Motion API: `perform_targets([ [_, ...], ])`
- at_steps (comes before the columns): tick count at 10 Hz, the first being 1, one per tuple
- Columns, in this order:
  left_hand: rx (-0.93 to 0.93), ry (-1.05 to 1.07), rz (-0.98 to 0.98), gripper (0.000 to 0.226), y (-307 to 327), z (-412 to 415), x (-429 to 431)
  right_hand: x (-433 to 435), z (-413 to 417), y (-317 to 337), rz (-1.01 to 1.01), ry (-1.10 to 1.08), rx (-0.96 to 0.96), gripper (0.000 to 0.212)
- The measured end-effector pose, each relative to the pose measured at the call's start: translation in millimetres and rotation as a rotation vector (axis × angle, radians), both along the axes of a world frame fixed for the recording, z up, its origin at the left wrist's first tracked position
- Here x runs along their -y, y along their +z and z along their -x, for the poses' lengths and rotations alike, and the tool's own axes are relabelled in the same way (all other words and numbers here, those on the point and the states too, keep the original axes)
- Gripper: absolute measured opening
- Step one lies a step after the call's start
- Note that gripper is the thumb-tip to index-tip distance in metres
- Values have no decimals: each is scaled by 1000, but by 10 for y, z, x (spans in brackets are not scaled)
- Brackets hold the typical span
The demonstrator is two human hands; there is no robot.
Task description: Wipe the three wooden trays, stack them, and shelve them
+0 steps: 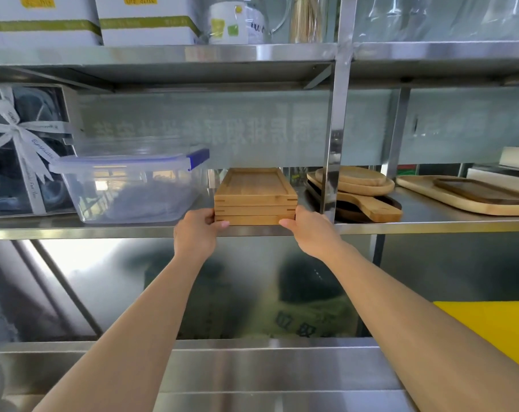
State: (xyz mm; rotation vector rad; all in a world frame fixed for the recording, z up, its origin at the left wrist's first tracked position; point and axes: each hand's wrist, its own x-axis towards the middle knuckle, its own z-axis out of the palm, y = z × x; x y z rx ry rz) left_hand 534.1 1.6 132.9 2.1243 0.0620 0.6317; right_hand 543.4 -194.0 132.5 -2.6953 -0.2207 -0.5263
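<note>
Three light wooden trays sit stacked on the steel shelf, their near end at the shelf's front edge. My left hand grips the stack's near left corner, thumb lying across the bottom tray's front. At the near right corner my right hand holds the stack the same way. Both arms reach up from below.
A clear plastic box with a blue-clipped lid stands close to the stack's left. A steel upright post rises just right of it, with round wooden boards behind. More wooden trays lie far right. A yellow board is lower right.
</note>
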Motion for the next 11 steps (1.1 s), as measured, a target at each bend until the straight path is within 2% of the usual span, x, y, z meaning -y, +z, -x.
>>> perform_targets([
  [2,7,-137,57,36,41,16,-81,-4,-10,20,-59,26,-23,43],
  [3,47,-199,171,38,40,51,-88,3,27,48,-224,89,-92,52],
  [4,56,-146,171,37,29,4,-43,-29,21,82,-301,71,-69,55],
  [8,59,-19,199,32,-42,-87,-41,-42,-6,52,-269,37,-31,44],
  [9,39,-73,178,37,-50,-43,-59,-36,22,46,-285,66,-70,43],
  [10,78,-139,149,46,-59,26,-99,-34,68,63,-298,66,-20,46],
  [11,141,-29,15,56,-42,191,-171,53,182,149,-333,11,99,40],
])
